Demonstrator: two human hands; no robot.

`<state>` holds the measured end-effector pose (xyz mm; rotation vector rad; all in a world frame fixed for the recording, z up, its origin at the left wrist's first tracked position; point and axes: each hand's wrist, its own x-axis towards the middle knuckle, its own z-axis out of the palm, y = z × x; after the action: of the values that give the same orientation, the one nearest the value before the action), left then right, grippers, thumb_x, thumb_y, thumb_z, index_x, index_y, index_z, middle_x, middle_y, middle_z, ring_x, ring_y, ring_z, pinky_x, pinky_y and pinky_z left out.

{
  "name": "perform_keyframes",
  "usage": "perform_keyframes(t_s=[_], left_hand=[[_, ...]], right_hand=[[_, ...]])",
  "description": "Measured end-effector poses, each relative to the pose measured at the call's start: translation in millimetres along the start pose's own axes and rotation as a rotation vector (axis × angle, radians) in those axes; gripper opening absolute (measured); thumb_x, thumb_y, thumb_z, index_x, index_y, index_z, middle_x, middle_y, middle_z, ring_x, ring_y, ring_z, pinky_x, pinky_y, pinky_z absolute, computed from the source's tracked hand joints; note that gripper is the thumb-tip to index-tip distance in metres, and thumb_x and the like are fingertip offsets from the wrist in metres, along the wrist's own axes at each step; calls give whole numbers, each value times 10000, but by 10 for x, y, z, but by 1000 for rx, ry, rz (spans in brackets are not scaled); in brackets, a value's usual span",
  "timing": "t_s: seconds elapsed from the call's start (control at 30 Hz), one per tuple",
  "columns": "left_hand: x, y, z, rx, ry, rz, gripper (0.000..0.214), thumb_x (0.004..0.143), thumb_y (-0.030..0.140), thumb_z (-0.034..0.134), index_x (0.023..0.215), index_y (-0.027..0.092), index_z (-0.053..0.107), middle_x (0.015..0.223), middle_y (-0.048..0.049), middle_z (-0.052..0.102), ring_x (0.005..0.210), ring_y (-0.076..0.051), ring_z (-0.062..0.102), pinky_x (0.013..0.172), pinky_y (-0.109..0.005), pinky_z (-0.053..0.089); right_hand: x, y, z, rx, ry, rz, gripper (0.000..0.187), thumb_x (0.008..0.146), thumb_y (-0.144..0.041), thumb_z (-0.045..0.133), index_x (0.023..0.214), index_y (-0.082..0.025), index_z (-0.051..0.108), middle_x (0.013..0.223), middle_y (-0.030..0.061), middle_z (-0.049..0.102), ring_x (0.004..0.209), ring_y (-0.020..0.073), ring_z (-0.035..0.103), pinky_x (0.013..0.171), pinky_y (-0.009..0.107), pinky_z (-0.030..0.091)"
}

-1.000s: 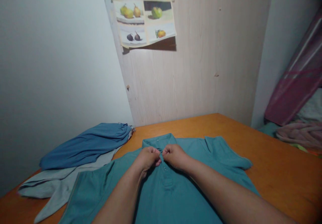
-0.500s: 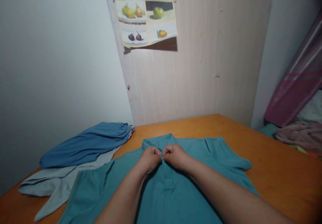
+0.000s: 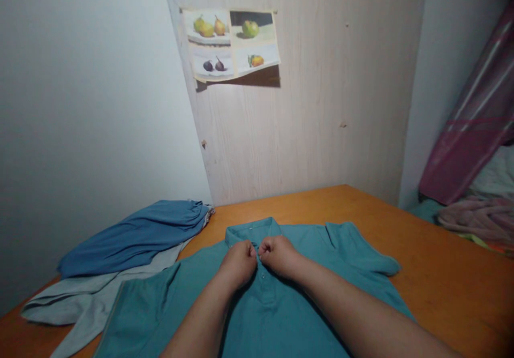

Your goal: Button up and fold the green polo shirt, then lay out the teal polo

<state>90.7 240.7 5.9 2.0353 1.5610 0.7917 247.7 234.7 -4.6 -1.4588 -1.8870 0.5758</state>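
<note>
A teal short-sleeved polo shirt lies face up, spread over the orange tabletop, its collar pointing away from me. At the top of its button placket, just under the collar, my left hand is closed with the fingers pinched on the fabric. My right hand pinches the placket from the other side, the two fists nearly touching. One small button shows below them. Whatever lies between the fingertips is hidden by the hands.
Left of the shirt lie a blue garment and a light grey garment on the orange table. Behind stands a wood-grain panel with a fruit picture sheet. At the right are a pink curtain and a pinkish blanket.
The whole view has tilted slightly, so everything sits a little lower in the frame. Both hands stay at the placket, with only slight finger movement.
</note>
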Motion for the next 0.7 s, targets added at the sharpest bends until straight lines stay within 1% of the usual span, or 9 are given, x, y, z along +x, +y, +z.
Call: perform_keyframes(t_s=[0.1, 0.23, 0.3, 0.4, 0.5, 0.6, 0.67, 0.7], left_hand=[[-9, -12, -5, -51, -32, -15, 229, 711, 9, 607, 586, 192, 549, 590, 11, 560, 583, -146, 444, 585, -258, 213], [-26, 12, -19, -83, -27, 33, 225, 747, 31, 592, 608, 201, 543, 608, 5, 570, 611, -155, 466, 597, -254, 231], [-23, 24, -30, -108, -28, 52, 232, 753, 28, 563, 607, 204, 524, 612, 6, 566, 628, -154, 474, 598, -251, 246], [-12, 35, -50, -178, -25, 65, 200, 740, 36, 537, 627, 200, 522, 635, 10, 565, 658, -148, 489, 603, -240, 280], [-15, 49, -65, -312, -44, -10, 114, 698, 84, 559, 663, 192, 545, 616, 25, 540, 616, -135, 465, 587, -235, 304], [-32, 71, -64, -495, -108, -101, 36, 687, 181, 572, 676, 190, 540, 578, 40, 511, 552, -115, 434, 557, -232, 300], [-37, 77, -48, -566, -159, -133, 59, 688, 233, 570, 671, 190, 534, 568, 42, 506, 532, -106, 431, 544, -229, 295], [-35, 74, -35, -577, -164, -146, 73, 686, 247, 574, 669, 192, 529, 563, 44, 502, 523, -102, 426, 535, -227, 289]], right_hand=[[1, 4, -4, 0, -16, -3, 178, 704, -36, 616, 699, -184, 714, 733, -3, 723, 702, 129, 615, 636, 214, 392], [3, -1, -19, 52, -27, 42, 155, 716, -44, 628, 719, -175, 711, 721, -10, 707, 679, 120, 597, 605, 206, 378], [7, 0, -23, 95, -13, 51, 154, 718, -45, 628, 737, -172, 712, 716, -14, 701, 672, 115, 588, 595, 201, 374], [12, 4, -19, 160, 26, 28, 147, 727, -52, 617, 749, -166, 706, 703, -17, 687, 675, 113, 580, 592, 196, 372], [10, -4, -12, 186, 41, 33, 123, 735, -68, 613, 741, -163, 691, 672, -23, 660, 652, 111, 557, 577, 197, 363], [-4, -34, -12, 182, 36, 49, 119, 735, -71, 605, 722, -162, 680, 656, -25, 642, 639, 110, 543, 569, 200, 356], [-14, -59, -20, 163, 23, 63, 124, 736, -70, 595, 710, -162, 675, 649, -20, 639, 633, 113, 540, 564, 204, 351], [-18, -70, -27, 151, 13, 69, 127, 739, -71, 591, 708, -161, 675, 649, -17, 641, 633, 115, 541, 564, 206, 349]])
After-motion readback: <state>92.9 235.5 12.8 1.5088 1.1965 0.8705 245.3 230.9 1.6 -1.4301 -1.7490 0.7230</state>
